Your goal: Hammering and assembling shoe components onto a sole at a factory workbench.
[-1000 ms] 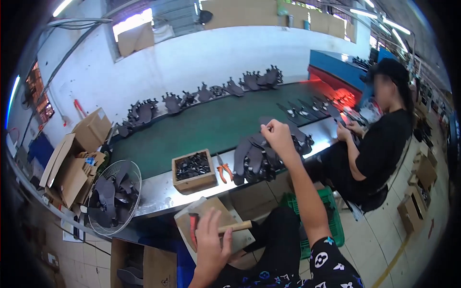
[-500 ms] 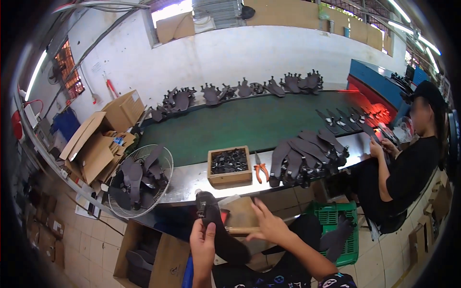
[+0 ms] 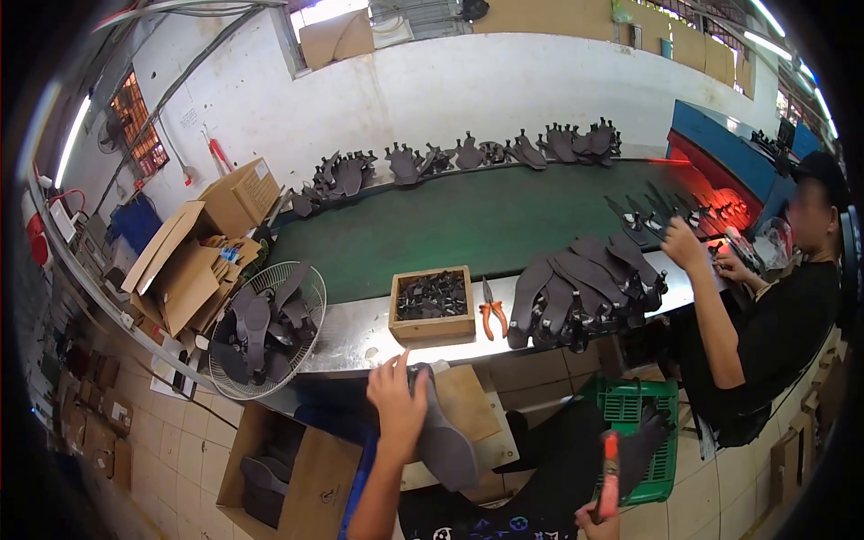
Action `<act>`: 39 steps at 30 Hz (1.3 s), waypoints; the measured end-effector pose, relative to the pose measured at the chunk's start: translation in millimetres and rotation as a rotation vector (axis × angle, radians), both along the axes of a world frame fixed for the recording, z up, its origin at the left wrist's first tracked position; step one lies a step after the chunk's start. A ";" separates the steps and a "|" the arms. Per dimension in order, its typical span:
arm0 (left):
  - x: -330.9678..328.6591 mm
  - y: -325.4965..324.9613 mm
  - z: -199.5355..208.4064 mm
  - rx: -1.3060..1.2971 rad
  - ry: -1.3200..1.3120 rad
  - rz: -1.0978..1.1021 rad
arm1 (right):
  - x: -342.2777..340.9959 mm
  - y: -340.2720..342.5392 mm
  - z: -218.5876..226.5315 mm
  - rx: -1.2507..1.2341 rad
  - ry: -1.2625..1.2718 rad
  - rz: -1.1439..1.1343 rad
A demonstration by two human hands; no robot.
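A dark grey sandal sole (image 3: pixel 445 441) lies slanted on a pale board (image 3: pixel 493 441) over my lap. At its upper end is my left hand (image 3: pixel 396 409), fingers stretched out and apart, the thumb along the sole's edge. The hand hides part of that end. Low on the right, my right hand (image 3: pixel 598 522) is closed around a hammer with a red head (image 3: pixel 610 472), seen almost end-on and away from the sole. A tan pad (image 3: pixel 463 405) lies on the board beside the sole.
The metal bench edge ahead holds a wooden box (image 3: pixel 432 331) of small black parts, orange-handled pliers (image 3: pixel 493 315) and piled sandals (image 3: pixel 576 283). Left are a wire basket (image 3: pixel 220 364) and a carton (image 3: pixel 319 481); right, a green crate (image 3: pixel 661 468). A co-worker (image 3: pixel 765 315) sits beside a green conveyor (image 3: pixel 450 225).
The sandal sole has gone from being held up in my left hand to lying on the board. My right hand has taken the hammer down to the right. The co-worker's near hand has risen.
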State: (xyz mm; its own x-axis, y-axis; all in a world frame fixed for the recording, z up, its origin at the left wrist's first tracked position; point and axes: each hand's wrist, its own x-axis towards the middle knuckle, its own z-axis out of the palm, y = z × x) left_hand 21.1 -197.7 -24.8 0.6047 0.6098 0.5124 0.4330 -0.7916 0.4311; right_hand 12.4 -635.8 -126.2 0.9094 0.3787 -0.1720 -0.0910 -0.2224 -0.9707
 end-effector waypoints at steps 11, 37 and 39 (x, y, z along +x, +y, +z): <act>191.7 145.1 -9.4 0.131 0.244 -0.142 | 23.2 69.4 31.0 0.562 0.136 -0.117; 77.6 28.4 53.2 -0.559 -0.287 -0.544 | 70.3 147.6 102.0 0.629 -0.210 0.114; 35.0 -33.2 80.8 -0.825 -0.348 -0.650 | 71.6 150.9 115.5 0.566 -0.321 0.145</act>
